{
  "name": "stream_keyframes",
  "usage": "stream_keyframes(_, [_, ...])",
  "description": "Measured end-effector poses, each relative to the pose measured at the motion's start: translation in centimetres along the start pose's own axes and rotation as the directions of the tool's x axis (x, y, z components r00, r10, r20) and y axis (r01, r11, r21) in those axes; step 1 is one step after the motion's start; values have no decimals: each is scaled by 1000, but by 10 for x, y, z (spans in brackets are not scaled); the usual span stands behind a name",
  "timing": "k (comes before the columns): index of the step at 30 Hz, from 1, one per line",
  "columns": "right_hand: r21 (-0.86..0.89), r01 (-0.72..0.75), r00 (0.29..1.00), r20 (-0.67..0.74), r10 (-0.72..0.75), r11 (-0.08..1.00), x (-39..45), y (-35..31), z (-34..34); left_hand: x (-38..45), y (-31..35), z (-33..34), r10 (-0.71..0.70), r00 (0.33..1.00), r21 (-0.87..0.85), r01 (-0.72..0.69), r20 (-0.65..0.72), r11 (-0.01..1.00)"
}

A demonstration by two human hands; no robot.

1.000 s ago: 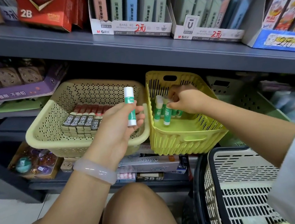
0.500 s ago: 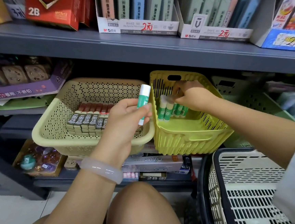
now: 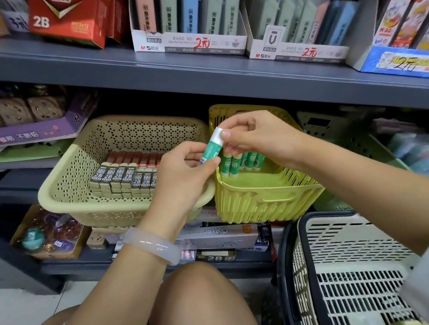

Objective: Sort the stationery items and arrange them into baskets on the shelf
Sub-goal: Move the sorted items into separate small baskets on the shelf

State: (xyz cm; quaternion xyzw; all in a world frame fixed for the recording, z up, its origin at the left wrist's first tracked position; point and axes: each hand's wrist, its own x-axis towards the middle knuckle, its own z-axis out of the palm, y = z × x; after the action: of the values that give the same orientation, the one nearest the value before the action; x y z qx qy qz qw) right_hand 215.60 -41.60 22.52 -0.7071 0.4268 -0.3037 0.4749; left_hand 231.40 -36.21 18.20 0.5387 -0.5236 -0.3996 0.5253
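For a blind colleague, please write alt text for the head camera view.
Both hands, left hand and right hand, hold one green-and-white glue stick above a yellow plastic basket of upright glue sticks; beside it, a beige perforated basket holds 2B boxes.

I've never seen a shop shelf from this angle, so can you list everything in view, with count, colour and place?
Glue stick: one, green and white, held between both hands.
Glue sticks: several, green, upright in yellow basket.
2B boxes: many, grey, in beige basket.
Shopping basket: one, black and cream, on the floor, lower right.
Lead boxes: pastel rows, upper shelf.
Left hand: grips stick's lower end.
Right hand: pinches its white cap.
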Motion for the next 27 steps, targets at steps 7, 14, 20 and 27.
stream_keyframes(7, [159,-15,935,-346,70,987,2,6,-16,3,-3,-2,163,986,286,-148,-28,947])
stream_keyframes(14, [-313,-289,880,-459,123,905,7,31,-39,3,-10,-5,124,985,474,-166,119,865])
stream_keyframes(20, [-788,-352,935,-269,231,505,11,42,-29,3,-11,-10,113,986,494,-160,124,854])
stream_keyframes(27, [-776,-401,916,-329,230,488,26,40,-21,2,-9,-12,128,983,502,-177,130,847])
